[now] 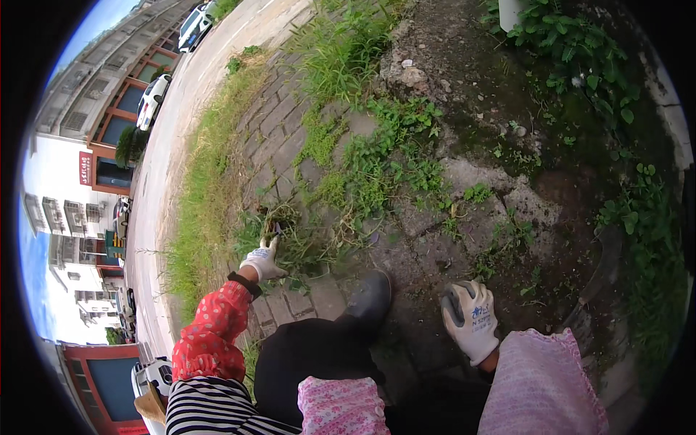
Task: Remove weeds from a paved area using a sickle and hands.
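Note:
My left hand [264, 262], in a white work glove with a red dotted sleeve, reaches into a clump of uprooted-looking weeds [296, 239]. Its fingers and thumb are spread, and the fingertips meet the stems. A small dark, purplish thing [277, 227] shows just past them, too small to name. Lower right, my right hand [472, 321] hovers over or rests on the dark soil, which I cannot tell. It wears a matching glove with grey coating and printed writing. Those fingers curl in, and nothing shows in them. Between the hands stands a dark rubber boot [372, 296].
Green weeds [375, 168] grow across brick paving [272, 125]. Mossy soil with broken concrete [478, 176] lies to the right, below a white post [510, 15]. Tall grass [198, 217] borders a road [155, 179] with parked cars [154, 102]. Pink floral cloth [342, 405] lies near my knee.

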Available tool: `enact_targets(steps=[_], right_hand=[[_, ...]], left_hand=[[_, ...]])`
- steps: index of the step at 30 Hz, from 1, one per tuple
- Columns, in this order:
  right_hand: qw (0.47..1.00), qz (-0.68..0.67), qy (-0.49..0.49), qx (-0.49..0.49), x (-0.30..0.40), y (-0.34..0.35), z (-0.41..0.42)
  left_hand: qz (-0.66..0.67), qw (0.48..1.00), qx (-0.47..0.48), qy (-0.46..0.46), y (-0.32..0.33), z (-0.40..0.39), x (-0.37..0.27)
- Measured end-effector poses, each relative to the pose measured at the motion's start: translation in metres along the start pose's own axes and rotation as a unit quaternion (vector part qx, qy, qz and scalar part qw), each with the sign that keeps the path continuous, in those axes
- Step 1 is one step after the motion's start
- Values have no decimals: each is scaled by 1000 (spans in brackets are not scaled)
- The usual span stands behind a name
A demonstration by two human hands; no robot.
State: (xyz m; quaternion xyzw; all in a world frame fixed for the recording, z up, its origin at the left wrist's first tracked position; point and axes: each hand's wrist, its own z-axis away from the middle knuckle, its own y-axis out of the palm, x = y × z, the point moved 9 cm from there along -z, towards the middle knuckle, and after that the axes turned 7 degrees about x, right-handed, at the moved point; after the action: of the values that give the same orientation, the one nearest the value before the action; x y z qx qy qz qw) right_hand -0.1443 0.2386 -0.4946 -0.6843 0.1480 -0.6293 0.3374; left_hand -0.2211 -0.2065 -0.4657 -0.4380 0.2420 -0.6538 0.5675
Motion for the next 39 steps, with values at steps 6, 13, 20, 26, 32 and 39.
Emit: enact_targets(steps=[6,13,20,26,32,39], right_hand=[[838,406,290,-220,-113,-70,131],[848,120,477,-198,-216,-22,265],[712,-510,423,-234,-239,10,276],[730,-426,476,-242,-225,14,231],[816,-341,295,-362,-142,-26,104],[939,-220,257,-65,-108,-54,-72]], left_hand=[[-68,991,-76,92,-99,-25,-110],[-52,911,-224,342,-102,-116,-247],[-80,780,-270,559,-108,-112,-359],[310,853,-361,212,-142,-208,-328],[271,913,-180,246,-118,-244,-344],[382,853,-260,244,-99,-253,-328]])
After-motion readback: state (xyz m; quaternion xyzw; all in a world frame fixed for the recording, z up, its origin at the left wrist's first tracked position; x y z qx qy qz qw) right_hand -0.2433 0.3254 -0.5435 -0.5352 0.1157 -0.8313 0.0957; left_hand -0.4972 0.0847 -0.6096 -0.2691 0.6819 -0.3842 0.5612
